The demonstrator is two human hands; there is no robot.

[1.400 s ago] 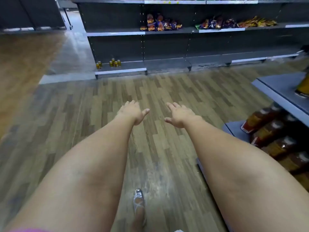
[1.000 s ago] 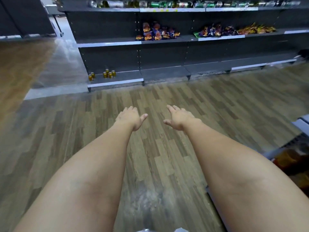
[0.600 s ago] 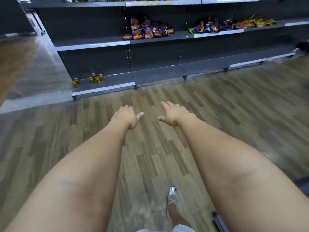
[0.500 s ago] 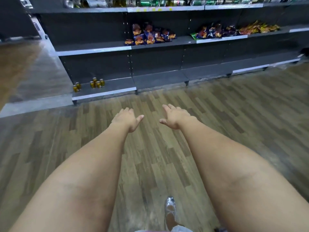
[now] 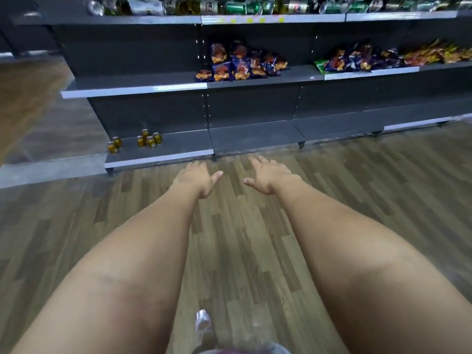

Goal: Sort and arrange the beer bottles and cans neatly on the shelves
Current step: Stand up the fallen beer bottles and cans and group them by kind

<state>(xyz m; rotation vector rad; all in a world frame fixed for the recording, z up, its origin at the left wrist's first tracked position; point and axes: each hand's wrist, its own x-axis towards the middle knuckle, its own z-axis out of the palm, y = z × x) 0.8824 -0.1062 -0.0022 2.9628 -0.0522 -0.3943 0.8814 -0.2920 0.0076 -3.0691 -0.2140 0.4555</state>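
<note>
The left hand (image 5: 198, 178) and right hand (image 5: 268, 176) are held out over the wooden floor (image 5: 357, 187), fingers relaxed, nothing gripped. Cans (image 5: 255, 6) are scattered along the far top shelf (image 5: 270, 19); 6 small cans (image 5: 146, 140) are stood at the bottom shelf's (image 5: 178, 146) left end.

Top-shelf cans (image 5: 255, 7) blurred, tops cropped; shoe (image 5: 203, 325) blurred.

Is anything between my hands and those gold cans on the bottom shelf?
Nothing visible: only bare wood floor lies between the left hand, the right hand and the gold cans.
</note>
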